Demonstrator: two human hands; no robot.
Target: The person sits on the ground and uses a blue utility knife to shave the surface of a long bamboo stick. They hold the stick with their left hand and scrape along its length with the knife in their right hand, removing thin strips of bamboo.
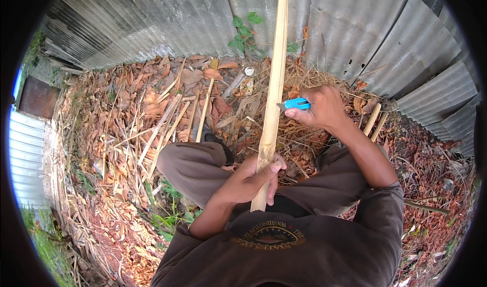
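Observation:
A long pale bamboo strip stretches from close to my chest toward the metal fence. Near its lower end my left hand is closed around it, thumb across the strip. My right hand grips a blue utility knife by its handle. The knife's short blade points left and meets, or almost meets, the right edge of the strip about midway along. I cannot tell whether it is cutting in. The fingers beneath the knife handle are partly hidden.
Corrugated metal sheets form a fence ahead. Several thin bamboo pieces lie on dry leaves to the left; two bamboo lengths rest at the right. A green plant grows by the fence. My bent legs flank the strip.

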